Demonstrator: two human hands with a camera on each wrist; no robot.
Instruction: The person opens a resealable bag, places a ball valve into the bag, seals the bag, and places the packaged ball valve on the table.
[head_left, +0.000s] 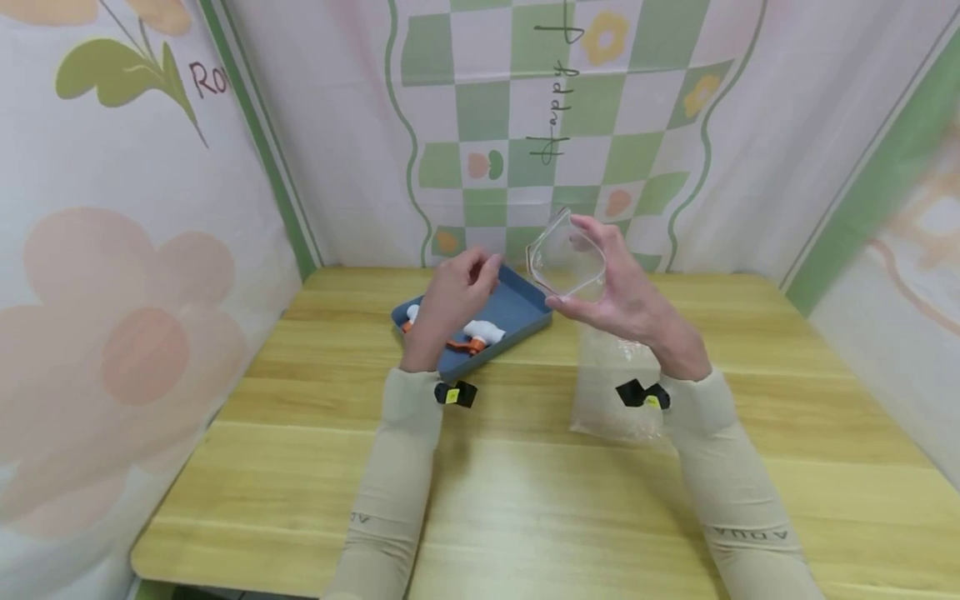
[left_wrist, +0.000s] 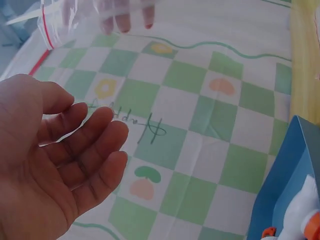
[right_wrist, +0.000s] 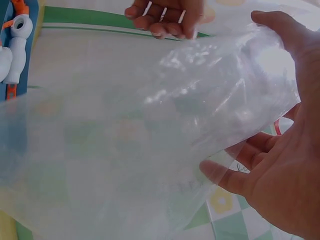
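My right hand point(head_left: 633, 292) holds a clear plastic zip bag point(head_left: 618, 387) at its mouth, thumb and fingers spread apart along the rim. The mouth gapes toward the left, and the bag hangs down over the table. A red zip line point(left_wrist: 46, 30) shows on it in the left wrist view. My left hand point(head_left: 455, 292) hovers above the blue tray point(head_left: 517, 302), fingers loosely curled and nothing in them. In the tray lie white plastic valves with orange handles; one valve point(head_left: 483, 332) is in plain sight, while another point(head_left: 412, 313) is partly hidden by the left wrist.
A light wooden table point(head_left: 510, 517) spreads under both arms. Behind it hangs a curtain point(head_left: 480, 108) with green and white checks, and printed cloth walls point(head_left: 135, 333) stand at the sides. The tray sits toward the table's back, left of the bag.
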